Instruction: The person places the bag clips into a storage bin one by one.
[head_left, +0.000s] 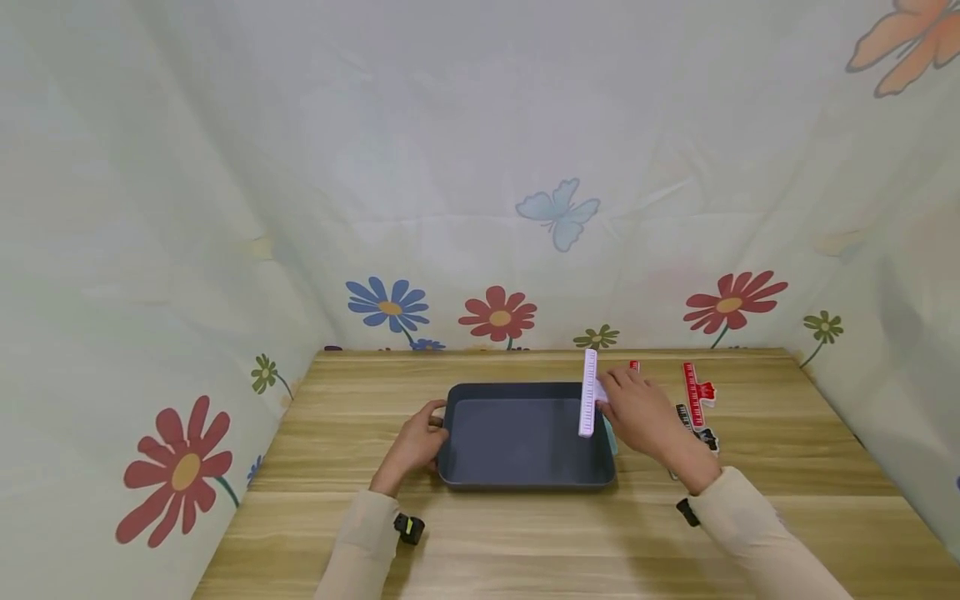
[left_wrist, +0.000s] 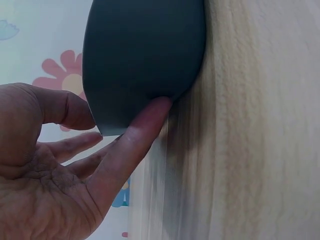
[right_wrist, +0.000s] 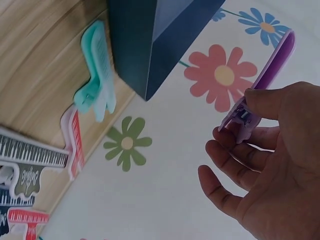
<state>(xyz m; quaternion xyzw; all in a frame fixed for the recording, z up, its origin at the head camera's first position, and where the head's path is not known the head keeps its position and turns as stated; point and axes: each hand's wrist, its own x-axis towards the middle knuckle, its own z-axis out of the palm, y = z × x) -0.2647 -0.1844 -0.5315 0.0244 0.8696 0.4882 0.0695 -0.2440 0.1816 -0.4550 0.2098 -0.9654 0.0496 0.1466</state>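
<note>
A dark grey rectangular tray (head_left: 517,446) lies on the wooden table. My left hand (head_left: 414,442) holds its left end; in the left wrist view the thumb (left_wrist: 150,117) presses the outer wall while other fingers touch around the rim. Between thumb and fingers, my right hand (head_left: 645,417) pinches a light purple spring clip (head_left: 588,396) with a piano-key pattern. That clip is raised over the tray's right side, its spring visible in the right wrist view. Just outside the tray's right wall lies a teal clip (right_wrist: 97,65), partly hidden by the right hand in the head view.
Right of the tray lie more piano-key clips: a red one (head_left: 693,396), a black one (head_left: 706,437), and another red one (head_left: 634,365) mostly behind the right hand. A flower-printed curtain (head_left: 450,167) borders the table's back and sides.
</note>
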